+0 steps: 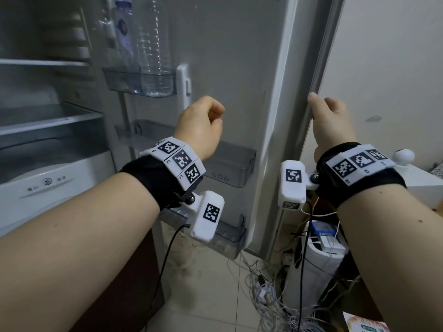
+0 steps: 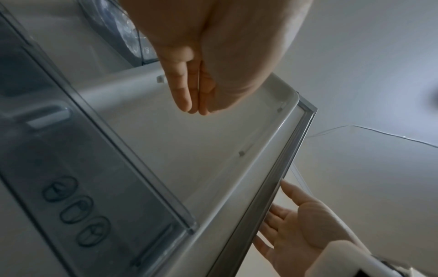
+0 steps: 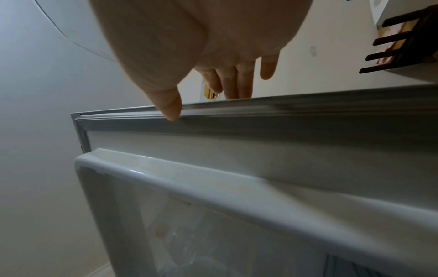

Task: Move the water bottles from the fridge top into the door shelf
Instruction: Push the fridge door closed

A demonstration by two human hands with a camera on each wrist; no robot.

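Two clear water bottles stand side by side in the upper door shelf [image 1: 119,80] of the open fridge door: one with a blue label [image 1: 124,41] and a plain ribbed one [image 1: 155,56]. My left hand [image 1: 203,121] hangs in front of the empty middle door shelf [image 1: 230,164], fingers [image 2: 184,93] loosely curled and holding nothing. My right hand [image 1: 330,121] holds the door's free edge [image 1: 318,68]. Its thumb [image 3: 169,106] rests on the grey gasket [image 3: 284,110] and its fingers [image 3: 237,84] reach behind the edge. The fridge top is out of view.
The fridge interior with glass shelves [image 1: 48,116] and a white drawer [image 1: 48,183] lies at left. A lower door shelf [image 1: 230,236] sits beneath my left wrist. Tangled cables [image 1: 268,295] and a white appliance [image 1: 321,259] crowd the floor behind the door. A white cabinet [image 1: 422,183] stands at right.
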